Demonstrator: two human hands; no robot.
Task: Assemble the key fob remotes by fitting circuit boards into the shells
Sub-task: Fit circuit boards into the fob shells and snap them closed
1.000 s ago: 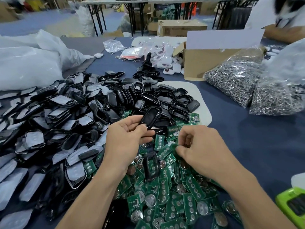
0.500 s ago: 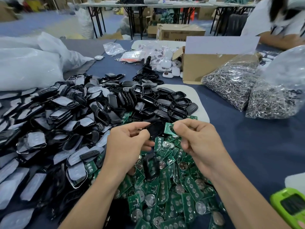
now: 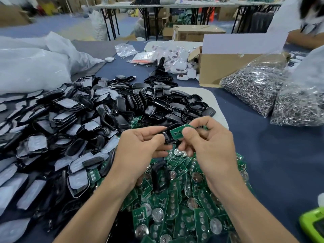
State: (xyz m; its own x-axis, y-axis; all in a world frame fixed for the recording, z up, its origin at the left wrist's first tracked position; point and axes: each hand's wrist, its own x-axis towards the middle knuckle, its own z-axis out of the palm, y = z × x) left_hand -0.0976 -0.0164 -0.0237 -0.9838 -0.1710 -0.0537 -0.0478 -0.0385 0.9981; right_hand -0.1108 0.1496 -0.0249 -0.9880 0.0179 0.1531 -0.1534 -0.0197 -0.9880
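Room: a warehouse floor, with folding tables [image 3: 157, 7] along the back and another person's arm [image 3: 305, 39] at the far right edge. Work surface was a table [image 3: 271, 163] under blue cloth, crowded. White plastic sacks [image 3: 35, 67] sat far left, a cardboard box [image 3: 219, 71] beyond centre, and clear bags of metal rings [image 3: 254, 90] to the right. The heap of black shells [image 3: 78, 123] covered the left half, and the heap of green boards [image 3: 184, 211] lay directly under the wrists. A green device [image 3: 313, 225] was cut off by the lower right corner. Both hands were raised above the board heap, close together, fingertips nearly meeting. The left hand [image 3: 140, 148] pinched one shell [image 3: 168, 140] between thumb and fingers. The right hand [image 3: 212, 144] pinched one board [image 3: 176, 132] the same way, thumb on top. Key relation: the board's long axis ran left to right, tilted slightly up toward the right, and roughly in line with the shell. The board's left end overlapped the shell's right end. Couldn't tell whether it had entered the cavity or only lay across the rim. The right hand was the one set to feed it. My read: the next move is a short push leftward along that axis, with the left hand bracing the shell. Risk: the board goes in skewed and catches on the rim.
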